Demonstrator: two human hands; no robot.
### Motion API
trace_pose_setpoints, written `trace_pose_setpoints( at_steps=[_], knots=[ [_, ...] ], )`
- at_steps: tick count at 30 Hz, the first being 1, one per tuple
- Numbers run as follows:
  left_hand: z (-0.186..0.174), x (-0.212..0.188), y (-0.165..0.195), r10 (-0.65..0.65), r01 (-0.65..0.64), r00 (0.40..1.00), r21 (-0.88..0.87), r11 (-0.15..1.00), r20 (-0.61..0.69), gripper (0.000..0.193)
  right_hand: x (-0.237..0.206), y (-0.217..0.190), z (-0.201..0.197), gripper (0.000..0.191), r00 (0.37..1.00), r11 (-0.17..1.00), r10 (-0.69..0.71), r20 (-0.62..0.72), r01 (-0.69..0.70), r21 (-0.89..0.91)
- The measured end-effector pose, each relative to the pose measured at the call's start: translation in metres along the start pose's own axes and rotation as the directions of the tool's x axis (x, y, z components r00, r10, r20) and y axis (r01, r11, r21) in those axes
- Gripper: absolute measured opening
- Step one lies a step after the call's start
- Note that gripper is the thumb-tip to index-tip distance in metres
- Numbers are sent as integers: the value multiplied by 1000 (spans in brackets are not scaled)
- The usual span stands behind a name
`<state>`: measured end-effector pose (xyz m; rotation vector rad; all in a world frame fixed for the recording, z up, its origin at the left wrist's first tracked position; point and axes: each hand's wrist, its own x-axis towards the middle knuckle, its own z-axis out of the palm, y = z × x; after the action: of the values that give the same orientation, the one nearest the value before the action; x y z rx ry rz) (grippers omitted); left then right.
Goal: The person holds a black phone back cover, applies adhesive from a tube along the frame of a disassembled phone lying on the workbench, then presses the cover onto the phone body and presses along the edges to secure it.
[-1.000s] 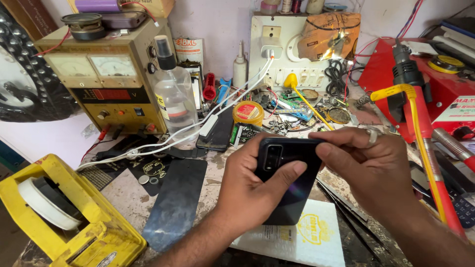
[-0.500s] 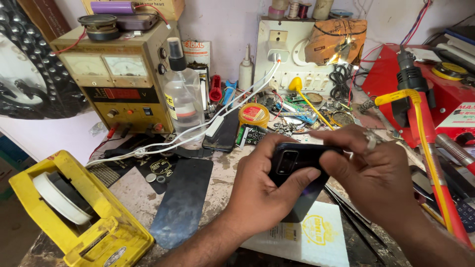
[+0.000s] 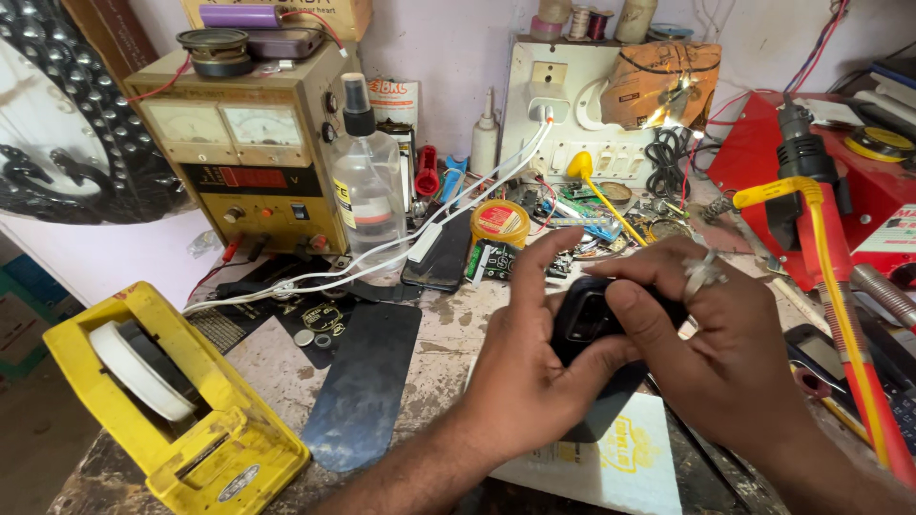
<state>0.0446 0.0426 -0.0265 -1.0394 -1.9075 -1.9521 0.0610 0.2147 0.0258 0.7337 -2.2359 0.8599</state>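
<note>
Since a second ago you've tilted the black phone (image 3: 590,319) up before the glue bottle (image 3: 367,181), both your left hand (image 3: 534,381) and right hand (image 3: 711,353) with fingers closed around it, above the surface (image 3: 448,334).

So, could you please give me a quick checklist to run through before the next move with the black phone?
1. Both hands on the black phone: ok; left hand grips from below, right hand from the side.
2. Phone lifted off the workbench: ok.
3. Camera side in sight: ok, faces up.
4. Phone cracked or intact: cannot tell, fingers cover much of it.
5. Free space beneath: not ok; a white printed sheet lies there, a yellow-handled tool close by.
</note>
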Motion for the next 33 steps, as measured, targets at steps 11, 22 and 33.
trace_pose_setpoints(
  at_steps=[11, 22, 33],
  knots=[
    [-3, 0, 8, -53, 60, 992, -65, 996, 114, 67, -8, 19, -1, 17, 981, 952, 171, -91, -141, 271],
    [-7, 0, 11, -13, -9, 981, 114, 993, 194, 81, -4, 22, -11, 22, 988, 977, 152, 30, -155, 145],
    [-9, 0, 11, -67, 52, 981, 88, 995, 181, 82, -4, 33, -7, 21, 916, 829, 359, 179, -401, 390]
  ],
)
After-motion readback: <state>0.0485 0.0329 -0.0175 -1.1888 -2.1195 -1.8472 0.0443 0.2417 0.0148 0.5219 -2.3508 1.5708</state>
